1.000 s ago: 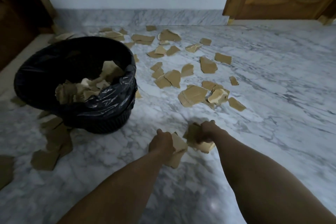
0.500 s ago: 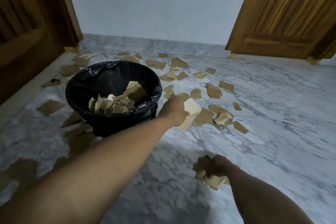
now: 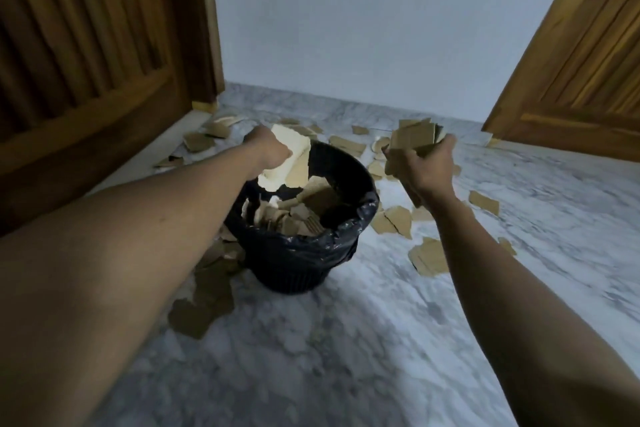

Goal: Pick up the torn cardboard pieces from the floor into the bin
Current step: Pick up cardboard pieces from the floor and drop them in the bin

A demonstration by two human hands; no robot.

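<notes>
A black bin (image 3: 304, 253) lined with a black bag stands on the marble floor, partly filled with torn cardboard (image 3: 294, 215). My left hand (image 3: 268, 149) is over the bin's left rim, closed on pale cardboard pieces (image 3: 291, 163) that hang above the opening. My right hand (image 3: 426, 166) is raised to the right of the bin, gripping a bundle of brown cardboard pieces (image 3: 415, 139). More torn pieces (image 3: 394, 222) lie on the floor right of the bin, several (image 3: 204, 302) lie at its left front, and others are scattered behind it.
A dark wooden door (image 3: 86, 62) stands at the left and a lighter wooden door (image 3: 581, 62) at the right. A white wall (image 3: 363, 28) closes the far side. Grey-veined marble floor (image 3: 346, 357) fills the foreground.
Both hands rose from the floor with cardboard. The left hand moved from beside the bin to over its rim; the right lifted its bundle up to the bin's right.
</notes>
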